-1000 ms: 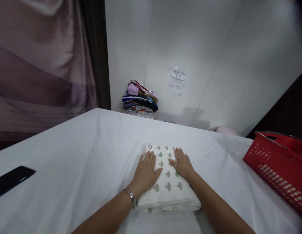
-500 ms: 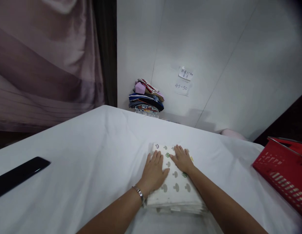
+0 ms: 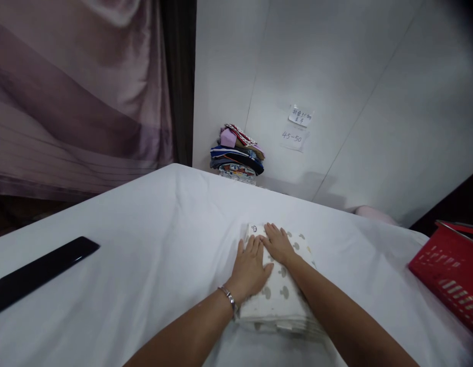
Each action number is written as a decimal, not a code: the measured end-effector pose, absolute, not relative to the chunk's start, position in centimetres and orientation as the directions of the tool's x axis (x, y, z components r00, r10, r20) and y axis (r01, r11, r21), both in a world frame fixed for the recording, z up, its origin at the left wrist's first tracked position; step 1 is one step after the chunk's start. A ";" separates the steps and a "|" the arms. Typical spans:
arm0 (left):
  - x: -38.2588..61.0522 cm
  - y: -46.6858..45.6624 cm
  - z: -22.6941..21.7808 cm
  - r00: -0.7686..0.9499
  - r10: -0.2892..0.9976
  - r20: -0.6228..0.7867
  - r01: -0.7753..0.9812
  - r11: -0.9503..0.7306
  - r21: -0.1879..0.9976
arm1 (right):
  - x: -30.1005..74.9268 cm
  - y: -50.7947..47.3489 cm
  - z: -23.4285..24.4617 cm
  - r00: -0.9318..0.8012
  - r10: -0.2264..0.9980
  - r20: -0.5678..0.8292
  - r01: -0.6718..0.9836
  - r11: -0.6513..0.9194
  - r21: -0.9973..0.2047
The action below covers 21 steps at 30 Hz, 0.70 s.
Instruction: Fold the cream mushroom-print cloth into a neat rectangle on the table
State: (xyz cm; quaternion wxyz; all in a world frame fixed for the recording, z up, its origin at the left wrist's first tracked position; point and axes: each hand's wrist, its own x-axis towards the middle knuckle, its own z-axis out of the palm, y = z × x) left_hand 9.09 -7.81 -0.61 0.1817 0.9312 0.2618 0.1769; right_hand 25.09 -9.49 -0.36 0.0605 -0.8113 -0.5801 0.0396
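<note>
A folded white cloth [image 3: 274, 306] printed with grey mushroom shapes lies in layers on the white-covered table [image 3: 156, 265]. My left hand [image 3: 250, 270] rests flat on its left side, fingers stretched toward the far edge. Higher up, my right hand [image 3: 279, 245] presses on the top part of the cloth, its fingers extended and its thumb side touching or nearly touching the left fingertips. Both palms face down, and part of the print is hidden under them. A metal bracelet [image 3: 229, 299] circles my left wrist.
To the left lies a long, shiny black object [image 3: 41, 272]. A red plastic basket [image 3: 450, 275] stands at the right edge. Beyond the table, a stack of folded fabrics [image 3: 238, 153] is against the white wall, near paper notes [image 3: 295, 136]. A pinkish curtain [image 3: 79, 102] hangs at left.
My right hand has slid left across the cloth, closer to my left hand. My left hand stays flat on the cloth. The whole view has shifted slightly, moving the scene to the right.
</note>
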 end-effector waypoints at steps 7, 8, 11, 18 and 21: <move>8.9 -7.7 -0.4 0.804 0.557 0.205 0.429 -0.784 0.448 | 25.5 -10.4 0.3 0.338 0.940 -0.042 0.915 -0.339 -0.221; 8.8 -7.6 -0.4 0.805 0.559 0.199 0.431 -0.781 0.451 | 25.8 -11.1 0.4 0.364 0.930 -0.049 0.902 -0.365 -0.229; 8.8 -7.5 -0.5 0.808 0.559 0.185 0.431 -0.775 0.462 | 27.2 -14.7 0.2 0.510 0.860 0.004 0.831 -0.491 -0.262; 8.6 -6.4 0.4 0.698 0.708 0.109 0.481 -0.576 0.661 | 26.8 -24.1 0.1 0.773 0.621 -0.132 0.323 -0.563 -0.761; 8.2 -5.1 0.6 0.623 0.781 0.045 0.483 -0.429 0.763 | 25.0 -25.6 0.5 0.770 0.606 -0.202 0.196 -0.525 -0.828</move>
